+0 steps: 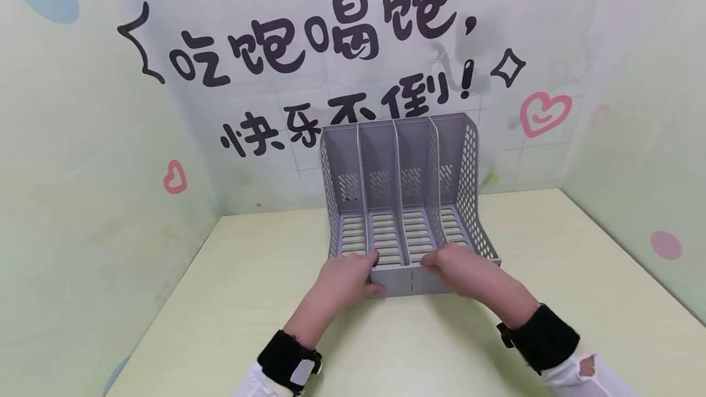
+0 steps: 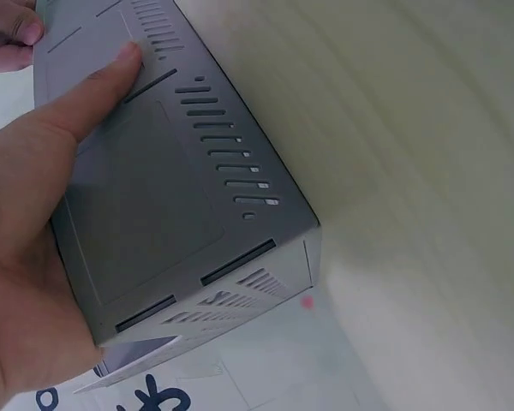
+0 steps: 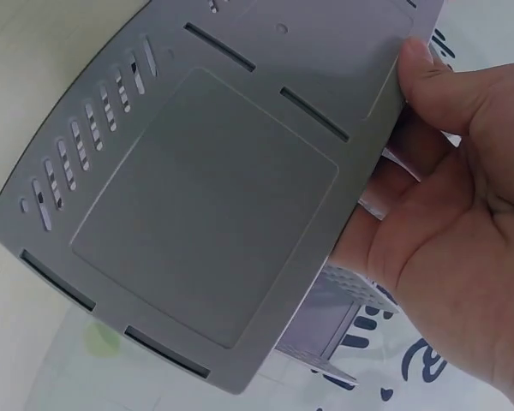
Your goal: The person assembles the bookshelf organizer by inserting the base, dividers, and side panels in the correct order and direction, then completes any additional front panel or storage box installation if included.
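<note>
A grey plastic file organizer (image 1: pixel 410 283) with several upright compartments stands on the table against the back wall, its low front side facing me. My left hand (image 1: pixel 344 277) grips the left part of that front edge. In the left wrist view its thumb lies on the outer face of the front panel (image 2: pixel 146 214), the fingers hidden behind. Over the right part of the same edge, my right hand (image 1: pixel 469 271) holds on. The right wrist view shows the right thumb against the panel (image 3: pixel 206 205) near its upper rim, other fingers curled inside. The slots hold nothing visible.
A pale wood-look table (image 1: pixel 242 299) lies under the organizer. Printed sheeting with dark lettering and hearts forms the back wall (image 1: pixel 265 189), and side walls (image 1: pixel 83 201) close in left and right. Black bands (image 1: pixel 289 360) circle both wrists.
</note>
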Motion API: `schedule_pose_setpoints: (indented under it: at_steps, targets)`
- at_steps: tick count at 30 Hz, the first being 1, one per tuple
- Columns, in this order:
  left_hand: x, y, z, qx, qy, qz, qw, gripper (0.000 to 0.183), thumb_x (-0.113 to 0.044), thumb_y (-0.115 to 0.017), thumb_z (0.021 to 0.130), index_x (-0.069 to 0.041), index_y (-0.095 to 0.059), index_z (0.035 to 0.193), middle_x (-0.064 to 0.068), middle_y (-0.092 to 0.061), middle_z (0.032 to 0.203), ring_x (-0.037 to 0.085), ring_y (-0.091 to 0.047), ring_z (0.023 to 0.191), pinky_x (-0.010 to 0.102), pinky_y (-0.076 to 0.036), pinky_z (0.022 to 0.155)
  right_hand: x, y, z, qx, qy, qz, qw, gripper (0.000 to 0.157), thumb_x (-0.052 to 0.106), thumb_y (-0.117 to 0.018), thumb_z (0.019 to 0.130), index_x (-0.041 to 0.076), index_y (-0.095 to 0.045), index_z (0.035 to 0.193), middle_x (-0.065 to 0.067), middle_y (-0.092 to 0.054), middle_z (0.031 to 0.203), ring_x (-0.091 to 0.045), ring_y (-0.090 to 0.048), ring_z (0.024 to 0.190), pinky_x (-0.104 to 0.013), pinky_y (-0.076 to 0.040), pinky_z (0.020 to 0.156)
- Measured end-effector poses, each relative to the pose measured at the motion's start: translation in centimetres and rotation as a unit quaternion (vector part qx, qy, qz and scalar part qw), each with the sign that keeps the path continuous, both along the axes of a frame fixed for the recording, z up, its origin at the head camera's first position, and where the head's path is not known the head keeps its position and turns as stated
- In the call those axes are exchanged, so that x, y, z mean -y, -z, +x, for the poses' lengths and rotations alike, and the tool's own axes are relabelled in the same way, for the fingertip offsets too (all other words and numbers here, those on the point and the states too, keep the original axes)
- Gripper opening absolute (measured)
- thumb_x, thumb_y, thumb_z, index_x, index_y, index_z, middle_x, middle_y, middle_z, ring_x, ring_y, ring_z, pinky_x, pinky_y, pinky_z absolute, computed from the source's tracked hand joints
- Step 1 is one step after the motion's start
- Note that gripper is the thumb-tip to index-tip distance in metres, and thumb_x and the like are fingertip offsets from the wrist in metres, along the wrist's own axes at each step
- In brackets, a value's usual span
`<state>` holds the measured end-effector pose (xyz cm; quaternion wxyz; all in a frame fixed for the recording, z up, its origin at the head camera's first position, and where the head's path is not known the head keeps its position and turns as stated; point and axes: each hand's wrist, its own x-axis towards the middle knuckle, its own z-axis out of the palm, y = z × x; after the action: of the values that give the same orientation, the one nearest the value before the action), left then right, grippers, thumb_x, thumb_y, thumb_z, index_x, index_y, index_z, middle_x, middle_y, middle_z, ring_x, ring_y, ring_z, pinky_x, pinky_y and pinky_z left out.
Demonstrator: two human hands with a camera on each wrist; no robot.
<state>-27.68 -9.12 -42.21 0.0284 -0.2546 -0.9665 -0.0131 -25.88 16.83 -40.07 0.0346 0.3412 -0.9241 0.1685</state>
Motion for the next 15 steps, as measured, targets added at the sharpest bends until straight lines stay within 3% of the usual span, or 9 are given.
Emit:
schedule_pose_setpoints:
  at_steps: [6, 9, 12, 15]
  targets:
    - [-0.2, -0.1, -0.8, 0.047, 0.004, 0.011, 0.9988, 0.047, -0.052, -0.086, 0.086, -0.019, -0.06, 0.107, -0.002, -0.07, 0.084, 0.014, -0.064, 0.072, 0.033, -0.049, 0.058, -0.1, 0.2, -0.2, 0.003, 0.006, -0.005, 1.0, 0.029, -0.006, -0.063, 0.099, 0.012, -0.058, 0.077, 0.011, -0.03, 0.068, -0.003, -0.029, 0.063, -0.019, -0.03, 0.057]
    - [-0.5, 0.2, -1.3, 0.071, 0.008, 0.015, 0.9974, 0.052, -0.051, -0.086, 0.087, -0.018, -0.062, 0.12, 0.0, -0.074, 0.091, 0.015, -0.067, 0.077, 0.034, -0.054, 0.064, -0.3, 0.6, -0.2, 0.007, 0.016, -0.011, 1.0, 0.023, -0.002, -0.065, 0.101, 0.011, -0.068, 0.082, 0.009, -0.048, 0.067, -0.003, -0.037, 0.064, -0.021, -0.037, 0.059]
    - [-0.5, 0.6, -1.7, 0.079, 0.009, 0.025, 0.9966, 0.069, -0.053, -0.083, 0.09, -0.017, -0.057, 0.143, 0.007, -0.077, 0.11, 0.021, -0.074, 0.096, 0.039, -0.062, 0.079, -0.8, 1.3, -0.2, -0.019, 0.039, -0.017, 0.999, 0.011, 0.007, -0.069, 0.101, 0.01, -0.078, 0.098, 0.004, -0.074, 0.086, -0.009, -0.062, 0.074, -0.027, -0.055, 0.068]
    - [0.3, 0.8, -1.3, 0.085, 0.003, 0.061, 0.9945, 0.083, -0.057, -0.078, 0.093, -0.017, -0.046, 0.157, 0.016, -0.069, 0.137, 0.031, -0.069, 0.125, 0.047, -0.061, 0.1, -1.8, 2.6, 0.2, -0.08, 0.089, -0.032, 0.992, 0.019, 0.02, -0.072, 0.102, 0.01, -0.079, 0.116, -0.006, -0.078, 0.113, -0.026, -0.074, 0.105, -0.044, -0.063, 0.089]
